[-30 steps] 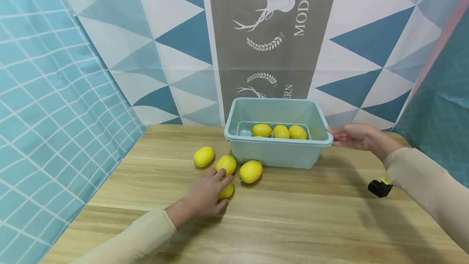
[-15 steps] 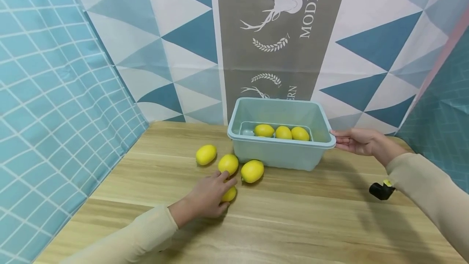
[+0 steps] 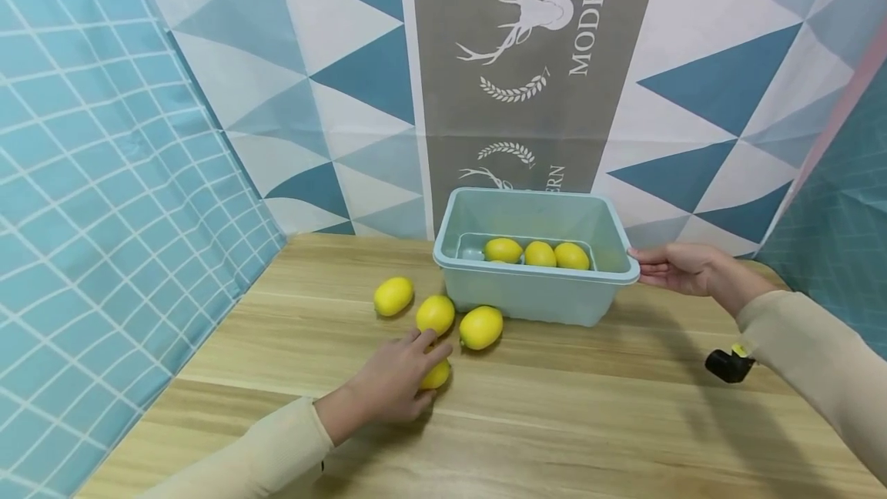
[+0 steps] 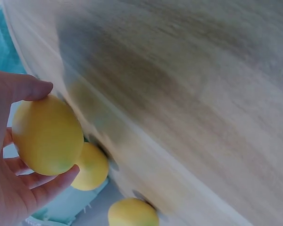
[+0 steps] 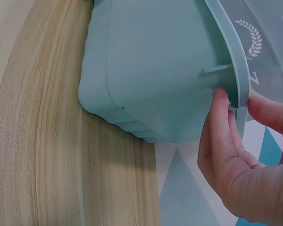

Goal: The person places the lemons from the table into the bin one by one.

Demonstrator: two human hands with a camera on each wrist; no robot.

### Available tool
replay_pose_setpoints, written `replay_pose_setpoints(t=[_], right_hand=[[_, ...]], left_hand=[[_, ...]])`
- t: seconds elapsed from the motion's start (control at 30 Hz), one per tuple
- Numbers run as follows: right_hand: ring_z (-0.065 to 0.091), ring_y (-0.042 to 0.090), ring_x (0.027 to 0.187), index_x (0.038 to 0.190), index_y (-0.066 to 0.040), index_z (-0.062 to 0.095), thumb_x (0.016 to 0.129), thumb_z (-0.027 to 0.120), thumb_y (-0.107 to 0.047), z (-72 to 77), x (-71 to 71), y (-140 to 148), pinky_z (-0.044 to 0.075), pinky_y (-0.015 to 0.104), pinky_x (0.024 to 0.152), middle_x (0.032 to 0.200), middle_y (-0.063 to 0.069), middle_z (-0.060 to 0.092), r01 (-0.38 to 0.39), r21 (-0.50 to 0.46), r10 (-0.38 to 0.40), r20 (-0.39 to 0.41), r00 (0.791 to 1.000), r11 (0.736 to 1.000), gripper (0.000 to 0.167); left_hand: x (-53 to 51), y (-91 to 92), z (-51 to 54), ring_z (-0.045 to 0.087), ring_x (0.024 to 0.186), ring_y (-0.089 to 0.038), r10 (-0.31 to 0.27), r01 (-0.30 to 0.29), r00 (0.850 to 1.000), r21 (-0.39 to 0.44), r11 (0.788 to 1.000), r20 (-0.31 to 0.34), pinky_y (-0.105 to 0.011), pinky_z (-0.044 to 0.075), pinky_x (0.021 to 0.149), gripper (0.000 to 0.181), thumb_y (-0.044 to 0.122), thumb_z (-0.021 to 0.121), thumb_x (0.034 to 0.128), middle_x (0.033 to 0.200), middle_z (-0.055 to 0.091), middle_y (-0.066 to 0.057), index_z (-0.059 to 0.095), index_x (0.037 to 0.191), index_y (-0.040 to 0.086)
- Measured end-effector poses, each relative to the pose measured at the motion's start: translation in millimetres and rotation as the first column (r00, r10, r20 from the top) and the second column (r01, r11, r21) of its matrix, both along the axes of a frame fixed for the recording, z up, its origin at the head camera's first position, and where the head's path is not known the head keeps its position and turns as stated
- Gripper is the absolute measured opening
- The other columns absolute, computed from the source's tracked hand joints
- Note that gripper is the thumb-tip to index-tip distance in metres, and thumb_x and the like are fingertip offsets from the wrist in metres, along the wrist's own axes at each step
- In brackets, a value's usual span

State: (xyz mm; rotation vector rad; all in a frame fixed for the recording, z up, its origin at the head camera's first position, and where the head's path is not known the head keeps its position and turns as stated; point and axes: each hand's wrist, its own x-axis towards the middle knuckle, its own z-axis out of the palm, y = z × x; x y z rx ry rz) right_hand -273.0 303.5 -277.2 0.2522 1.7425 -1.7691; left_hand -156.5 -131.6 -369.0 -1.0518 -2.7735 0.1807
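My left hand grips a yellow lemon, thumb on one side and fingertips on the other; the head view shows only part of that lemon beyond the fingers. Just past the fingertips lies a second lemon, with another lemon to its right and one more lemon to its upper left. A pale blue-green plastic bin stands behind them, several lemons inside. At the bin's right end my right hand pinches the rim between thumb and fingers.
The wooden table carries everything. A small black object with a yellow bit lies near the right sleeve. Behind the bin rises a patterned backdrop, and a blue checked sheet hangs at the left.
The head view has shifted slightly, so everything sits a little further right. My left hand stays at the same lemon and my right hand keeps its hold on the bin's rim.
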Motion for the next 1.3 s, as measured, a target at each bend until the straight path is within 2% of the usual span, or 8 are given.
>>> replay_pose_setpoints(t=[0.27, 0.47, 0.67, 0.87, 1.3], right_hand=[[0.07, 0.007, 0.081, 0.083, -0.014, 0.072, 0.097, 0.056, -0.018, -4.9, 1.7, 3.7, 0.059, 0.021, 0.084, 0.085, -0.002, 0.072, -0.008, 0.015, 0.008, -0.006, 1.0, 1.0, 0.021], [0.07, 0.007, 0.081, 0.083, -0.014, 0.072, 0.096, 0.057, -0.018, -5.3, 2.3, 4.7, 0.059, 0.021, 0.084, 0.085, -0.002, 0.072, -0.002, 0.011, 0.002, -0.014, 1.0, 1.0, 0.021], [0.07, 0.008, 0.081, 0.081, -0.014, 0.072, 0.095, 0.06, -0.018, -4.3, 1.7, 3.5, 0.059, 0.021, 0.084, 0.084, -0.002, 0.072, 0.002, 0.017, -0.002, -0.021, 1.0, 1.0, 0.019], [0.071, 0.009, 0.081, 0.08, -0.014, 0.072, 0.093, 0.063, -0.016, -3.0, 0.0, 2.9, 0.059, 0.022, 0.082, 0.084, -0.001, 0.072, -0.001, 0.022, 0.001, -0.02, 1.0, 1.0, 0.016], [0.069, 0.005, 0.079, 0.077, -0.015, 0.072, 0.093, 0.062, -0.017, 5.6, -1.5, -0.6, 0.059, 0.019, 0.082, 0.082, -0.003, 0.07, 0.003, 0.067, -0.002, -0.013, 1.0, 0.998, 0.018]], left_hand=[[6.1, 2.1, 4.9, 0.057, 0.094, -0.02, -0.027, 0.027, 0.999, -0.004, 1.0, -0.04, -0.025, 0.051, 0.057, 0.064, 0.041, 0.074, 0.0757, 0.113, 0.055, -0.005, 0.049, 0.13, 0.02], [6.9, 3.6, 7.7, 0.056, 0.094, -0.019, -0.042, 0.042, 0.996, 0.0, 0.999, -0.073, -0.024, 0.052, 0.059, 0.064, 0.041, 0.075, 0.0757, 0.115, 0.055, -0.004, 0.049, 0.13, 0.019], [6.2, 4.0, 10.0, 0.056, 0.093, -0.019, -0.045, 0.045, 0.996, 0.001, 0.999, -0.081, -0.025, 0.051, 0.059, 0.063, 0.04, 0.076, 0.0756, 0.114, 0.055, -0.004, 0.05, 0.129, 0.019], [7.7, 4.6, 13.2, 0.056, 0.093, -0.019, -0.054, 0.054, 0.994, -0.001, 0.999, -0.093, -0.027, 0.054, 0.065, 0.064, 0.04, 0.076, 0.0758, 0.114, 0.055, -0.004, 0.05, 0.13, 0.019], [6.8, 5.0, 22.1, 0.051, 0.09, -0.018, -0.057, 0.055, 0.994, -0.021, 0.998, -0.097, -0.026, 0.05, 0.062, 0.062, 0.039, 0.075, 0.077, 0.11, 0.053, -0.004, 0.051, 0.131, 0.018]])
